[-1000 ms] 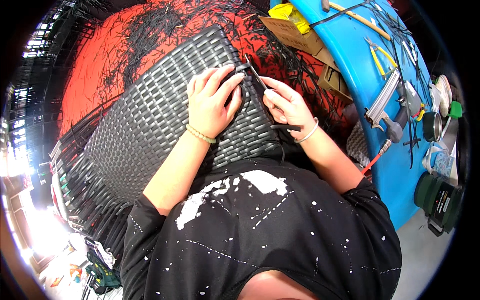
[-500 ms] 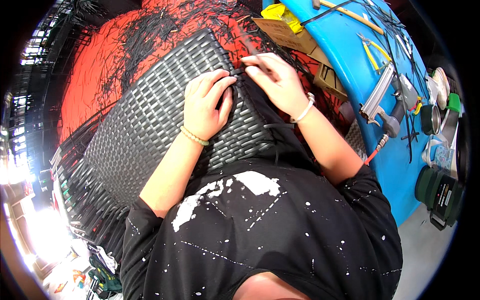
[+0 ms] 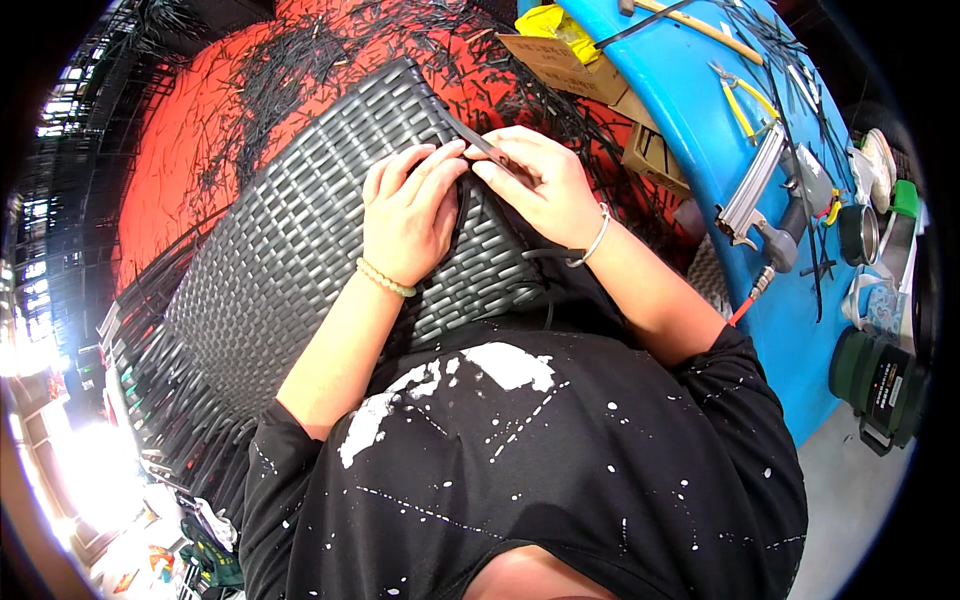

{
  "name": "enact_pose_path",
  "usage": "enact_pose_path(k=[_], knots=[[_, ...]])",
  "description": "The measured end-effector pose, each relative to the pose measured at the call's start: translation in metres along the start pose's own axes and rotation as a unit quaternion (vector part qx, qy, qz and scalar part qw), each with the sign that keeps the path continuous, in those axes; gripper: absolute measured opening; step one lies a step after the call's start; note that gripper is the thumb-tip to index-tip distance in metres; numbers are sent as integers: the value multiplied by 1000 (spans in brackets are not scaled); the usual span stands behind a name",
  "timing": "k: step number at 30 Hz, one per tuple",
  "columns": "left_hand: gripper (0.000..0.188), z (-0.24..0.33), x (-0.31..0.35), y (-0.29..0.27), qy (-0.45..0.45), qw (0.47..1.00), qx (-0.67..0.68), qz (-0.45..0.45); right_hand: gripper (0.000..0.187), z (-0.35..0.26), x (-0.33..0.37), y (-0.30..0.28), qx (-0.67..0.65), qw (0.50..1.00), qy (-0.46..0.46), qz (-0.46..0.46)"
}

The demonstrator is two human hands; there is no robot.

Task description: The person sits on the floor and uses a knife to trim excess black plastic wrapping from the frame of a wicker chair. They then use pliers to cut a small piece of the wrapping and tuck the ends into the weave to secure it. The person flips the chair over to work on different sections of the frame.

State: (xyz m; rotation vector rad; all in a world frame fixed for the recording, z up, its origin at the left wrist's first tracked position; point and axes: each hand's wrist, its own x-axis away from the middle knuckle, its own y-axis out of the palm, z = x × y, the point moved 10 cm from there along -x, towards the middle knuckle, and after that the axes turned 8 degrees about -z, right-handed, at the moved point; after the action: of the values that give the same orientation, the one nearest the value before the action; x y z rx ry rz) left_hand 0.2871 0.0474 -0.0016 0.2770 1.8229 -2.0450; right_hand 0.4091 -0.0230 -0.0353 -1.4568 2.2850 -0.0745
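Observation:
A panel of dark grey-black plastic weave (image 3: 300, 190) leans across my lap, its right edge turned toward my hands. On that edge lies my left hand (image 3: 412, 215), fingers bent and pressed together, gripping the weave; its thumb is partly hidden. Just to its right, my right hand (image 3: 540, 185) pinches a flat black strip (image 3: 492, 152) between thumb and fingers. The strip slants along the upper right edge of the panel and passes into the right palm. Fingertips of both hands nearly meet there.
Black strip scraps (image 3: 300, 70) litter a red covering (image 3: 190, 130) beyond the panel. On the right, a blue table (image 3: 680, 110) bears yellow-handled pliers (image 3: 742, 105), a pneumatic stapler (image 3: 760, 200) with a red hose, and a hammer (image 3: 700, 28). Cardboard boxes (image 3: 560, 68) stand beside it.
My right hand has come down and left, closer to my left hand, and the black strip now shows clearly in its fingers. My left hand has shifted only slightly.

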Motion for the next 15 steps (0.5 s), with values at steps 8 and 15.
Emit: enact_pose_path(k=[8,15], knots=[[41,3,1,-1,-17,999,-30,2,28,-14,2,-29,223,974,28,-33],[39,0,6,-2,-50,998,-45,10,27,-39,8,-25,368,918,33,-143]])
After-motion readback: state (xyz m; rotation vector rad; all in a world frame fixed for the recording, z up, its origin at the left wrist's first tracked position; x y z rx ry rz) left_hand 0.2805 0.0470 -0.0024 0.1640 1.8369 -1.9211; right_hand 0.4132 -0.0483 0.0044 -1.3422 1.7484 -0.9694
